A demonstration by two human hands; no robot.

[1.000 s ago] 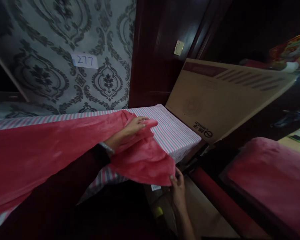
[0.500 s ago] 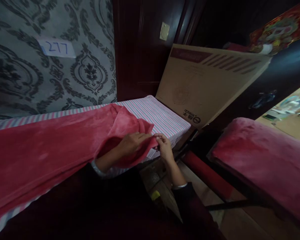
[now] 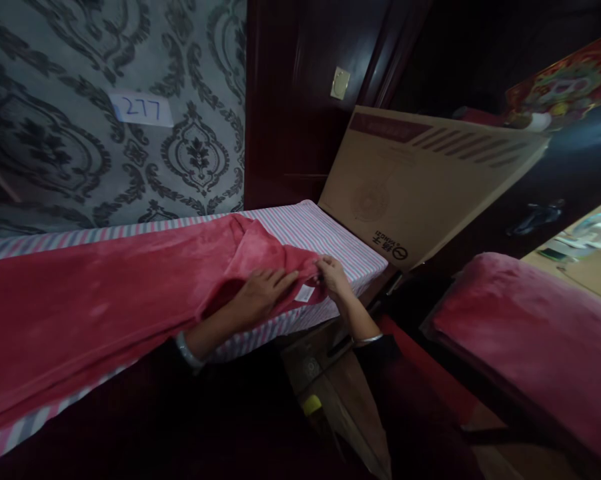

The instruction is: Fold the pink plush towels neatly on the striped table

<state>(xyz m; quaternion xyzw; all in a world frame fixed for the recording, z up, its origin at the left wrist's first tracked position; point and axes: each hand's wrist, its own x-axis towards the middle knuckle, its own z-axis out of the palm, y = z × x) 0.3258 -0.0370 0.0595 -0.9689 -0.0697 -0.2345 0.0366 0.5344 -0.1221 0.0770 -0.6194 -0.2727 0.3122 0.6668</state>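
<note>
A long red plush cloth (image 3: 130,287) lies along a bench covered with a striped sheet, its right end bunched into folds. At that end my right hand (image 3: 333,277) pinches the cloth's edge between thumb and fingers. My left hand (image 3: 263,297) is closed on the folds just to the left, its thumb hidden from view. Between the two hands a small white label (image 3: 305,293) shows on the cloth.
The striped sheet (image 3: 325,233) covers the bench up to a large cardboard box (image 3: 405,180) at its end. On the right stands a seat with a pink-red plush cover (image 3: 530,327). A patterned wall (image 3: 195,153) with a numbered paper (image 3: 143,109) rises behind.
My hands have drawn apart: the right pulls the cloth's edge rightward, the left has shifted back along the folds. The white label has come into fuller view. The camera has tilted slightly.
</note>
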